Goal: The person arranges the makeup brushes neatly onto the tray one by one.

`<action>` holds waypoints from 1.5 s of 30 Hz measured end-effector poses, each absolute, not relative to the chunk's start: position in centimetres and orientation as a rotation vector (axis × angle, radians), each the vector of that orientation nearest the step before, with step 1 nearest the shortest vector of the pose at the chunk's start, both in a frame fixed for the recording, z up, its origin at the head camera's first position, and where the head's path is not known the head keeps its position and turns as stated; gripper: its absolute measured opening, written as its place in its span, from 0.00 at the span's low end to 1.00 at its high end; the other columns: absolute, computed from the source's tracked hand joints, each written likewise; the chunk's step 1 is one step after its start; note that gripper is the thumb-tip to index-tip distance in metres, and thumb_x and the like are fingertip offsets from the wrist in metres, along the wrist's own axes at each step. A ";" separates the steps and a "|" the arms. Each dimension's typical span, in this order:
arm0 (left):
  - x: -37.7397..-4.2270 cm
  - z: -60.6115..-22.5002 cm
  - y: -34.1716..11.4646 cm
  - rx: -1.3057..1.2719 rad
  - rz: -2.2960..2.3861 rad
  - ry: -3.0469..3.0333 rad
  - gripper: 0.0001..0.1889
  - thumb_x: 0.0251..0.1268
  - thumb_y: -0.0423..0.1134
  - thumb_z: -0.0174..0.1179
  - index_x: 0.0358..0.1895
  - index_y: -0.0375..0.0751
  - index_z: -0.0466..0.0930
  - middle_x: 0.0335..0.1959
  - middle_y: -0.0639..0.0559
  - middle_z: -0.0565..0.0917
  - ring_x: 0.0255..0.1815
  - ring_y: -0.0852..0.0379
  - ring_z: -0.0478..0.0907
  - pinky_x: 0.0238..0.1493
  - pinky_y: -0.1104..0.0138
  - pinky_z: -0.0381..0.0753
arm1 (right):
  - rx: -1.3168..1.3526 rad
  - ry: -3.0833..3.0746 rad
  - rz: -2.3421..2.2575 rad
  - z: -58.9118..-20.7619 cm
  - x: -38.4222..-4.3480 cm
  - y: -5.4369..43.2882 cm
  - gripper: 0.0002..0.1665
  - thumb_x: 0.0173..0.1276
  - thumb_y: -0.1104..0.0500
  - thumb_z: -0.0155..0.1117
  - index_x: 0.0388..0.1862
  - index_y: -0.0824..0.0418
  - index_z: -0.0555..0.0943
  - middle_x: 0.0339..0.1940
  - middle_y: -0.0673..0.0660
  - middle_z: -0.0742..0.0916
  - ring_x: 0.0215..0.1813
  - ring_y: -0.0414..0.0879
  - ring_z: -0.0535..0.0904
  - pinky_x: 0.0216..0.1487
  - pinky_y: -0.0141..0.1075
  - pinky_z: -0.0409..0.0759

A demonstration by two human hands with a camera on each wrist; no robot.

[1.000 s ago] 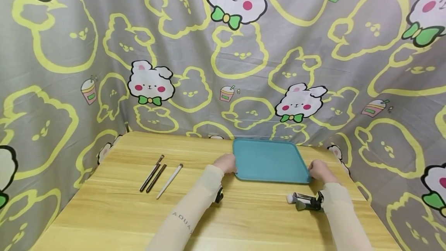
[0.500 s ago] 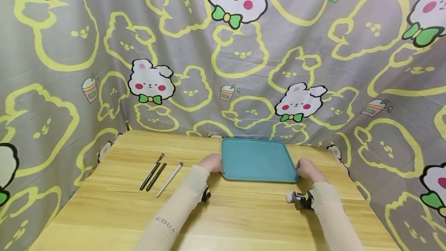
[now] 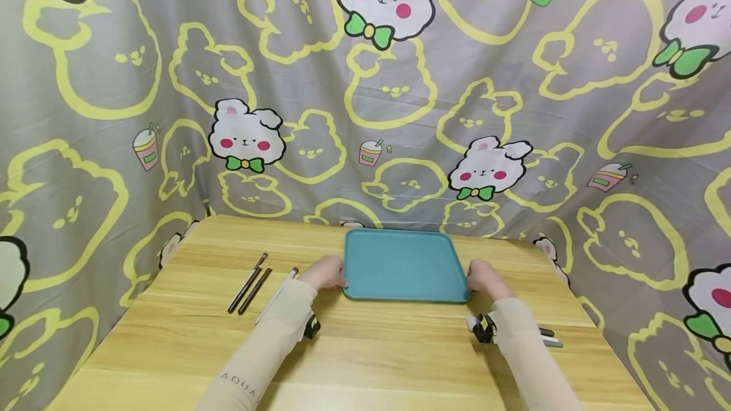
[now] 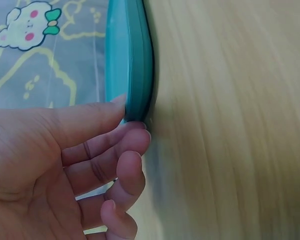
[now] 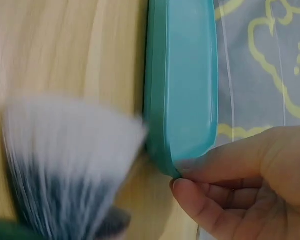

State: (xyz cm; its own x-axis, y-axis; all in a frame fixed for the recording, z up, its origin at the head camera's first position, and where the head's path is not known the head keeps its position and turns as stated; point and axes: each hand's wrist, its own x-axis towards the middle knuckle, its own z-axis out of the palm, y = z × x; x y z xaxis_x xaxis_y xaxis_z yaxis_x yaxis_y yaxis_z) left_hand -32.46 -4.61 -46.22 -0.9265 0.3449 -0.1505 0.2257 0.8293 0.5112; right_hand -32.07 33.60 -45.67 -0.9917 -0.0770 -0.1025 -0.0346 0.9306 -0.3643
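Note:
A flat teal tray (image 3: 405,265) with a low raised rim lies at the back of the wooden table. My left hand (image 3: 325,273) holds its left side near the front corner. In the left wrist view the thumb (image 4: 97,114) lies over the rim while the fingers curl beneath. At the tray's right front corner, my right hand (image 3: 485,278) pinches the rim between thumb and index finger, as the right wrist view shows. A large makeup brush with white-tipped, dark bristles (image 5: 72,160) looms blurred close to that camera.
Two dark makeup brushes (image 3: 248,287) and a pale-handled one (image 3: 280,290), partly hidden by the left sleeve, lie at the left. More brush handles (image 3: 551,338) stick out from behind the right forearm. A patterned curtain (image 3: 365,94) encloses the table's back and sides.
Both hands have slid the tray leftward along the back of the table. The left sleeve now overlaps the pale brush, and brush handles show to the right of the right forearm.

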 end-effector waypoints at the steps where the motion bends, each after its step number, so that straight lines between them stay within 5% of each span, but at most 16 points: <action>1: -32.4 -46.3 -4.8 0.439 0.736 2.773 0.14 0.58 0.36 0.69 0.20 0.42 0.73 0.16 0.53 0.75 0.17 0.59 0.71 0.23 0.70 0.67 | -0.099 2.978 -0.552 -45.7 -32.1 33.4 0.10 0.40 0.75 0.53 0.11 0.62 0.74 0.13 0.51 0.76 0.19 0.43 0.70 0.21 0.30 0.68; 23: -30.0 -46.6 -9.1 0.365 0.775 2.806 0.15 0.58 0.35 0.68 0.21 0.42 0.70 0.19 0.52 0.75 0.20 0.57 0.72 0.25 0.67 0.67 | -0.129 2.970 -0.580 -45.3 -30.3 28.6 0.14 0.41 0.78 0.51 0.10 0.61 0.72 0.10 0.51 0.74 0.17 0.44 0.70 0.19 0.31 0.69; 31: -28.9 -47.3 -10.1 0.346 0.893 2.785 0.19 0.58 0.34 0.68 0.17 0.44 0.66 0.15 0.54 0.68 0.17 0.59 0.62 0.23 0.68 0.63 | -0.089 2.937 -0.634 -45.8 -29.2 27.9 0.17 0.46 0.79 0.49 0.09 0.61 0.70 0.08 0.51 0.72 0.13 0.41 0.67 0.17 0.30 0.65; 45: -27.5 -47.1 -10.8 0.331 0.908 2.802 0.20 0.58 0.33 0.67 0.15 0.44 0.66 0.13 0.51 0.75 0.16 0.59 0.63 0.24 0.68 0.64 | -0.082 2.952 -0.640 -45.7 -27.5 26.9 0.15 0.46 0.80 0.49 0.12 0.64 0.74 0.11 0.55 0.77 0.15 0.44 0.70 0.18 0.31 0.68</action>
State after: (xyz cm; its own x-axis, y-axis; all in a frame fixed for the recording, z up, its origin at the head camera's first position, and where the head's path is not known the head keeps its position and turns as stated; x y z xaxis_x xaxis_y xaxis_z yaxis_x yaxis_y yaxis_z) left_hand -27.53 -10.79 -47.12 -0.9596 0.2633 -0.0993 0.1551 0.7892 0.5942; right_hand -27.51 26.94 -45.73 -0.9914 -0.0781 -0.1050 -0.0276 0.9092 -0.4155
